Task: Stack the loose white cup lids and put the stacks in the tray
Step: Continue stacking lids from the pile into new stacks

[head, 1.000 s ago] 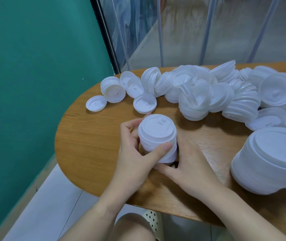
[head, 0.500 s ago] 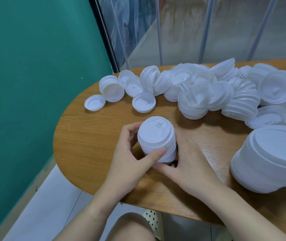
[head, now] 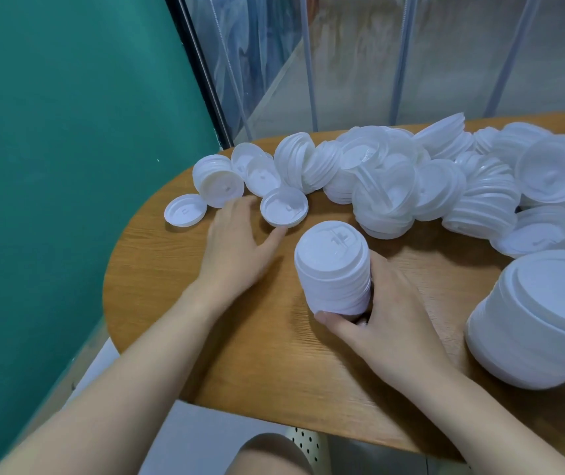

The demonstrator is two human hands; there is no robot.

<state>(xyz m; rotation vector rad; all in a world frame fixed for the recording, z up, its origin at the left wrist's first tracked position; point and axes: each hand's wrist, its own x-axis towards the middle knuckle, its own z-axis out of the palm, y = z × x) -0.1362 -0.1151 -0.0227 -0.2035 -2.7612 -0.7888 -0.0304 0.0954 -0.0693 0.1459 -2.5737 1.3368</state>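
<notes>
Right hand is what I see wrapped around the base of the lid stack, thumb curled under its near side and fingers behind it. That stack stands on the wooden bench with its long axis nearly upright, leaning slightly toward the left, and its top lid faces up with the embossed sip tab showing. Over on my left hand the fingers lie flat and spread on the bench, holding nothing, with the thumb tip touching a single upturned lid and the fingertips near a short tilted stack. One more loose lid lies flat by the bench's left edge. Behind them a jumbled heap of lids runs rightward across the bench.
</notes>
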